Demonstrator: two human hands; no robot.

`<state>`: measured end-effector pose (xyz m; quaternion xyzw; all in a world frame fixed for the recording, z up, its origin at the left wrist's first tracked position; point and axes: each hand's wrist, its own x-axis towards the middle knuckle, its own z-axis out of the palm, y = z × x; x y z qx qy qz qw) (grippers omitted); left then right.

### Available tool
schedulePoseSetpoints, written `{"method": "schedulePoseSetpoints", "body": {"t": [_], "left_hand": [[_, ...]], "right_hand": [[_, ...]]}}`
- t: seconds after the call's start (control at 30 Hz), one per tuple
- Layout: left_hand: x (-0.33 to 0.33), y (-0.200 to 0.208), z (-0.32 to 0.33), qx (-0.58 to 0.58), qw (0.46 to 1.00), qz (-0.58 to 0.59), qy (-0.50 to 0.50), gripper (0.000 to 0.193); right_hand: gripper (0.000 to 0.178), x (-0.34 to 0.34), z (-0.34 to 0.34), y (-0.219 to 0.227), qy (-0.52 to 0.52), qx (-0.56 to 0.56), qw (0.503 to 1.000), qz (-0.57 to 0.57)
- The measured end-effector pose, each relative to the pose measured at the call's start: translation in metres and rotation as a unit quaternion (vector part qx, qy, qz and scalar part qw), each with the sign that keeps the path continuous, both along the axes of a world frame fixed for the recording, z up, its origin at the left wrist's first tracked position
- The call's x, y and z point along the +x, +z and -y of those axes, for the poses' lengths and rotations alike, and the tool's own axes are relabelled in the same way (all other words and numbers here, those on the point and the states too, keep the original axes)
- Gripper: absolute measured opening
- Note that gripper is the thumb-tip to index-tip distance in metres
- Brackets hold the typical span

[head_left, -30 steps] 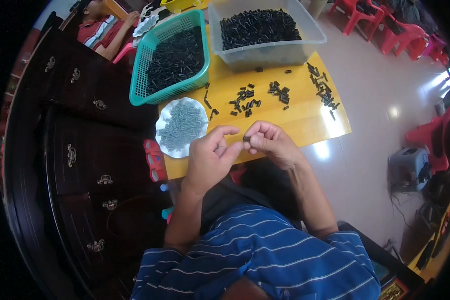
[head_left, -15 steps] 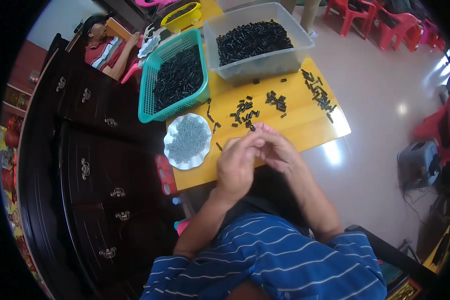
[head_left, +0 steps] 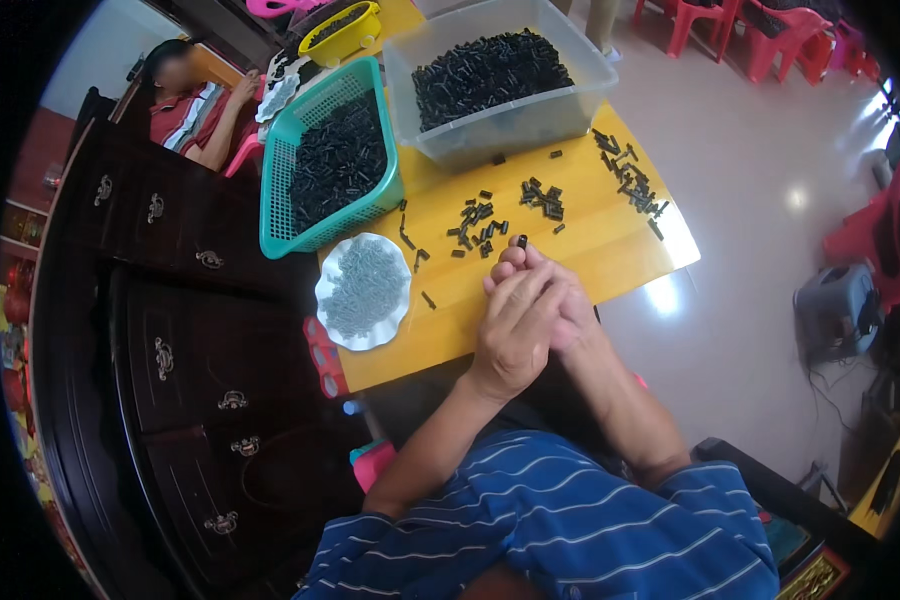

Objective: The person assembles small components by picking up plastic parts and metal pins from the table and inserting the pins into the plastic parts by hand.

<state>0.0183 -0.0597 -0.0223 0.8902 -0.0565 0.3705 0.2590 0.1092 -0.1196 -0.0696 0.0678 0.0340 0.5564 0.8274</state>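
Observation:
A small black tube [head_left: 522, 241] pokes up at the fingertips of my right hand [head_left: 570, 315], which is curled in front of the table's near edge. My left hand [head_left: 513, 345] lies against the right one, its fingers bent and pressed together over the right palm. Whatever the left fingers grip, if anything, is hidden. Just beyond my hands is a loose group of black tubes [head_left: 484, 226], with another small heap [head_left: 543, 199] to its right. A white scalloped plate [head_left: 322, 298] full of small, clear-greyish pieces is to the left of my hands.
A green basket [head_left: 270, 190] and a translucent bin [head_left: 510, 118] hold many black tubes on the yellow table [head_left: 610, 255]. More tubes [head_left: 630, 182] lie along its right side. A yellow tub [head_left: 355, 42] stands farther back. Dark drawers [head_left: 200, 345] are left; a person [head_left: 185, 110] sits beyond.
My left hand has moved to the right and closed in over my right hand. The black tube at the right fingertips now points upward. The whole view has shifted slightly.

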Motion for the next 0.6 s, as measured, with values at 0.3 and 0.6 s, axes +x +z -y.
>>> {"method": "schedulePoseSetpoints", "body": {"t": [0.3, 0.6], "left_hand": [[-0.014, 0.01, -0.019, -0.055, 0.997, -0.018, 0.049, 0.031], [-0.007, 0.005, -0.022, -0.076, 0.988, -0.12, 0.063, 0.02]], "right_hand": [[0.017, 0.002, 0.001, -0.001, -0.038, -0.016, 0.997, 0.063], [0.014, -0.003, -0.003, 0.002, -0.047, -0.035, 0.992, 0.115]]}}
